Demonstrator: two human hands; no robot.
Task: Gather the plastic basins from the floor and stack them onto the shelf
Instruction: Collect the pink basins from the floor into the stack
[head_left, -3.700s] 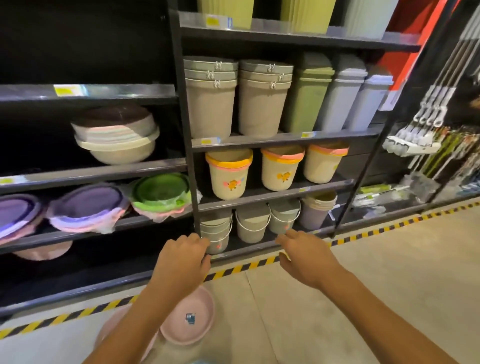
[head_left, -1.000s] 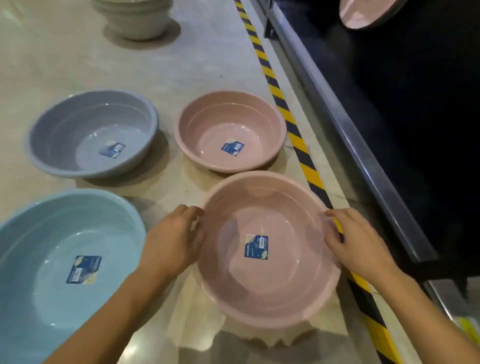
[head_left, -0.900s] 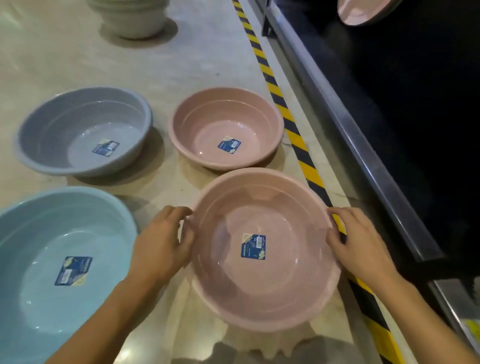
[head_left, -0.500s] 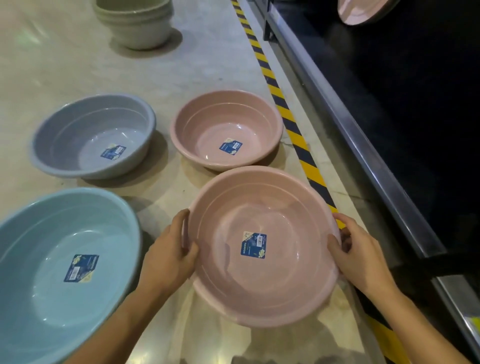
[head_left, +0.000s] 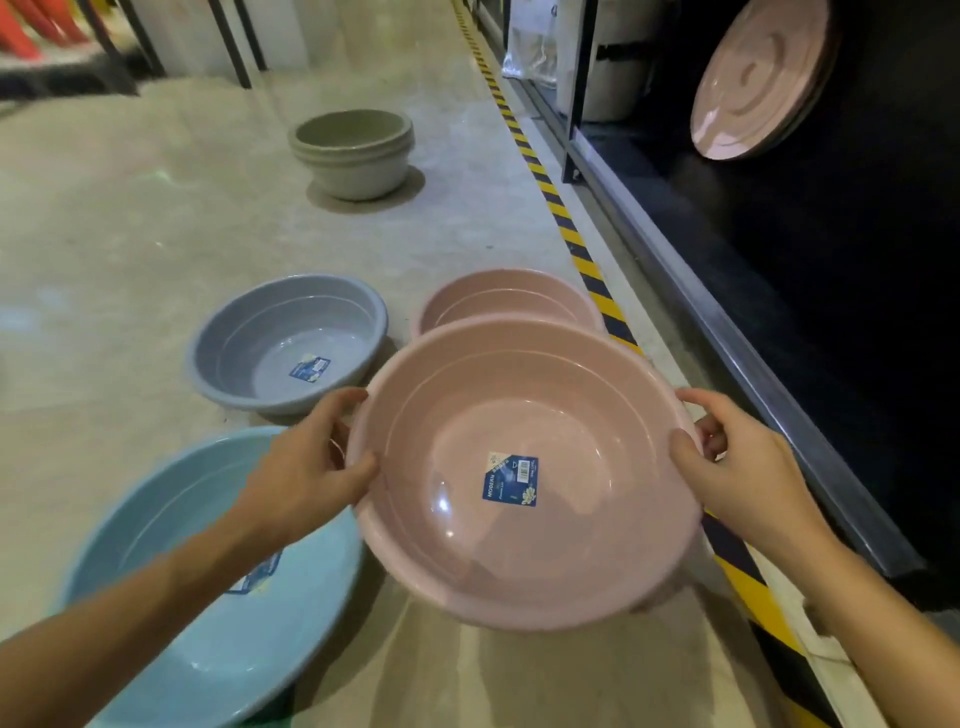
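Note:
I hold a large pink basin (head_left: 467, 530) with a blue sticker inside, lifted off the floor. My left hand (head_left: 304, 467) grips its left rim and my right hand (head_left: 737, 467) grips its right rim. Behind it a smaller pink basin (head_left: 498, 299) rests on the floor, partly hidden. A grey basin (head_left: 260, 343) sits to the left, and a big light-blue basin (head_left: 171, 582) lies at the lower left under my left forearm. The dark shelf (head_left: 779, 322) runs along the right, with pink basins (head_left: 753, 78) leaning on edge inside it.
A stack of beige basins (head_left: 353, 150) stands farther back on the floor. A yellow-and-black hazard stripe (head_left: 571, 239) runs along the shelf's metal base rail (head_left: 675, 275). A beige bin (head_left: 613, 67) stands in the shelf at the back; rack legs are at the far top left.
Both hands closed on the large pink basin's rim and raised it off the floor; it now hangs in front of the smaller pink basin. My view has tilted up and shows more of the aisle.

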